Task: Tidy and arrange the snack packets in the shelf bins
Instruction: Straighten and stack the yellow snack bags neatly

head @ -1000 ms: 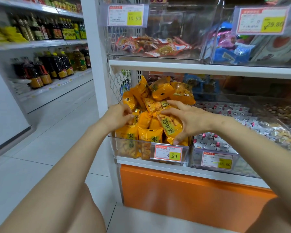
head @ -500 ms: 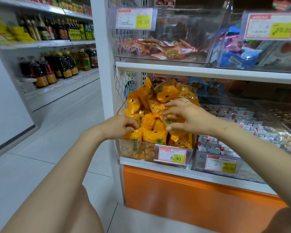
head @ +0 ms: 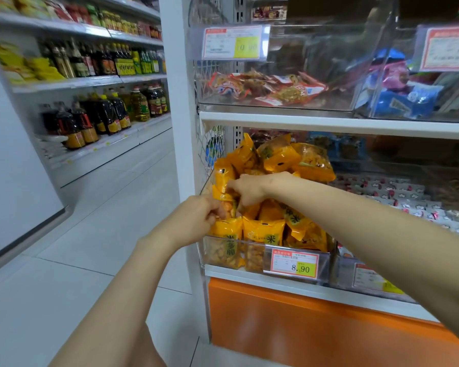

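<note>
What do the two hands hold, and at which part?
Both grip apparently one yellow snack packet: right hand near its top, left hand lower down.

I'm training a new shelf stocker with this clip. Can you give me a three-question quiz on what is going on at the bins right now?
1. True or false: the left hand and the right hand both touch yellow packets.
2. The price tag on their bin reads: A) 8.90 B) 10.90 C) 15.80
3. Fill in: the panel below this shelf is ___.

Key: 1 true; 2 A; 3 orange.
</note>
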The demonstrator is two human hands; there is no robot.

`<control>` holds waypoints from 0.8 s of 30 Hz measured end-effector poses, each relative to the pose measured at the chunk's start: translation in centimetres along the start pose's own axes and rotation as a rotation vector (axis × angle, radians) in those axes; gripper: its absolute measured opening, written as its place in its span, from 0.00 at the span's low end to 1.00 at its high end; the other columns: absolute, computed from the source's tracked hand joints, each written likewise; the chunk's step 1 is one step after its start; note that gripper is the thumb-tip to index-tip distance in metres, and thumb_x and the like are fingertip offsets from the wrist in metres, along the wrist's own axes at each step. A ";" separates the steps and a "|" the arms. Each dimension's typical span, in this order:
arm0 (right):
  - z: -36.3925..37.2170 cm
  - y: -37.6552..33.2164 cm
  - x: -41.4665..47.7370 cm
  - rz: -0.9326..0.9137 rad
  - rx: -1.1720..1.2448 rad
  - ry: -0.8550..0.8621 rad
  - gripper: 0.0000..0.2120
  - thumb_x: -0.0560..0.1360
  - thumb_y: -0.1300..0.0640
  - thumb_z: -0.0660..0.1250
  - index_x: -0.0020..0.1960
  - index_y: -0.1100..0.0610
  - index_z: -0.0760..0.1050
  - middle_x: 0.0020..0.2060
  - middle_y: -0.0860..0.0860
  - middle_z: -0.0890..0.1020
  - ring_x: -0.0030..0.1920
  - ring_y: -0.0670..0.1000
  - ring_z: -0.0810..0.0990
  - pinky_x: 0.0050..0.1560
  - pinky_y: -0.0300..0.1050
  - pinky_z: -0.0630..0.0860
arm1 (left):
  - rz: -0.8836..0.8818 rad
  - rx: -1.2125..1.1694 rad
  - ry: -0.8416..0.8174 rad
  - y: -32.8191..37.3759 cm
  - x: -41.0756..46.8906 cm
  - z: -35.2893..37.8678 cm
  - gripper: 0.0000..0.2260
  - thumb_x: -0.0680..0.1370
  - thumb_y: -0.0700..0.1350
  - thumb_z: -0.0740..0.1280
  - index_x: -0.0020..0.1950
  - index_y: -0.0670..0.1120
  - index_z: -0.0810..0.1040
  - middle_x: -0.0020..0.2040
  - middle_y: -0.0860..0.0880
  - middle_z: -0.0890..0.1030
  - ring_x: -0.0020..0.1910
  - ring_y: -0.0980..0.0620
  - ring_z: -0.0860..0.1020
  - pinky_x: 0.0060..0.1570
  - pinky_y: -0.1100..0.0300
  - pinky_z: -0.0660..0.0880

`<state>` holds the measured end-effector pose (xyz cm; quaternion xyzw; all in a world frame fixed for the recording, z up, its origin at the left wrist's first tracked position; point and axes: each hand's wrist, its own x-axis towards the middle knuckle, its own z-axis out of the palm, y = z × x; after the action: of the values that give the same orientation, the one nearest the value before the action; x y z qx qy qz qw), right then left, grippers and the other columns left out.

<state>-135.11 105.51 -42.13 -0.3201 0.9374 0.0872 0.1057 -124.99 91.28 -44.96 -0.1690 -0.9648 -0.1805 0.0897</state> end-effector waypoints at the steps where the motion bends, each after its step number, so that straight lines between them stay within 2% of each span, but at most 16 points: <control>1: 0.1 0.0 0.2 0.013 -0.002 -0.021 0.30 0.73 0.51 0.70 0.69 0.59 0.62 0.63 0.60 0.70 0.61 0.59 0.71 0.55 0.49 0.71 | 0.002 -0.007 0.009 -0.1 0.1 0.0 0.14 0.76 0.33 0.59 0.54 0.44 0.80 0.55 0.47 0.79 0.53 0.50 0.76 0.49 0.66 0.68; 5: 0.1 0.3 0.0 0.010 0.164 -0.019 0.32 0.71 0.59 0.72 0.69 0.57 0.61 0.59 0.55 0.70 0.57 0.54 0.71 0.52 0.45 0.69 | 0.003 -0.016 0.024 -0.4 0.3 0.1 0.14 0.76 0.34 0.59 0.55 0.45 0.80 0.54 0.47 0.79 0.53 0.50 0.76 0.46 0.68 0.65; 8: -0.1 1.1 -0.5 -0.055 0.470 -0.010 0.28 0.71 0.72 0.65 0.68 0.56 0.65 0.58 0.52 0.76 0.53 0.54 0.78 0.45 0.38 0.73 | 0.006 -0.017 0.045 -0.3 0.7 0.2 0.15 0.76 0.33 0.59 0.57 0.44 0.79 0.55 0.45 0.78 0.55 0.48 0.75 0.47 0.66 0.65; 10: -0.2 1.5 -1.1 -0.104 0.583 -0.002 0.27 0.71 0.75 0.61 0.66 0.56 0.67 0.56 0.52 0.79 0.55 0.57 0.79 0.49 0.43 0.77 | 0.004 -0.008 0.048 0.1 1.2 0.5 0.16 0.76 0.32 0.59 0.62 0.42 0.75 0.58 0.44 0.75 0.59 0.47 0.72 0.53 0.64 0.64; 12: -0.1 1.8 -1.5 -0.131 0.604 0.017 0.27 0.71 0.77 0.61 0.65 0.57 0.67 0.56 0.54 0.80 0.58 0.56 0.78 0.56 0.49 0.75 | -0.009 0.015 0.025 0.6 1.8 0.8 0.17 0.77 0.34 0.59 0.65 0.42 0.71 0.61 0.44 0.72 0.62 0.47 0.69 0.55 0.64 0.61; 15: 0.4 1.9 -2.2 -0.123 0.615 0.092 0.27 0.70 0.76 0.64 0.64 0.59 0.66 0.57 0.55 0.79 0.56 0.53 0.78 0.55 0.51 0.77 | -0.057 0.106 -0.051 1.0 2.6 1.1 0.16 0.79 0.39 0.58 0.67 0.41 0.67 0.60 0.41 0.72 0.63 0.45 0.67 0.58 0.57 0.64; 18: 1.0 2.2 -2.5 -0.135 0.507 0.251 0.27 0.69 0.72 0.69 0.64 0.58 0.66 0.57 0.53 0.76 0.51 0.51 0.78 0.51 0.48 0.78 | -0.085 0.193 -0.094 1.1 3.1 1.2 0.15 0.81 0.44 0.56 0.66 0.41 0.66 0.60 0.40 0.72 0.63 0.44 0.67 0.59 0.55 0.64; 20: 1.4 2.5 -2.7 -0.146 0.323 0.289 0.25 0.68 0.67 0.73 0.61 0.58 0.69 0.57 0.53 0.74 0.54 0.51 0.77 0.53 0.47 0.75 | -0.074 0.265 -0.083 1.0 3.5 1.4 0.16 0.82 0.46 0.55 0.68 0.41 0.66 0.63 0.42 0.71 0.64 0.45 0.66 0.60 0.57 0.62; 22: 2.0 2.6 -2.8 -0.158 0.079 0.300 0.21 0.68 0.62 0.74 0.58 0.58 0.73 0.56 0.53 0.75 0.57 0.52 0.73 0.55 0.49 0.72 | -0.070 0.336 -0.076 1.1 3.9 1.6 0.18 0.82 0.47 0.54 0.70 0.42 0.65 0.64 0.42 0.70 0.65 0.45 0.64 0.61 0.58 0.60; 24: 2.4 2.5 -2.9 -0.176 -0.062 0.349 0.14 0.69 0.60 0.72 0.54 0.58 0.76 0.52 0.53 0.78 0.56 0.54 0.72 0.55 0.50 0.71 | -0.081 0.382 -0.082 1.3 4.3 1.6 0.19 0.82 0.48 0.56 0.70 0.41 0.65 0.65 0.41 0.69 0.67 0.44 0.61 0.63 0.57 0.59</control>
<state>-134.11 109.69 -43.45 -0.4141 0.9068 0.0496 -0.0612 -128.67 94.28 -45.06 -0.1174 -0.9903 0.0095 0.0733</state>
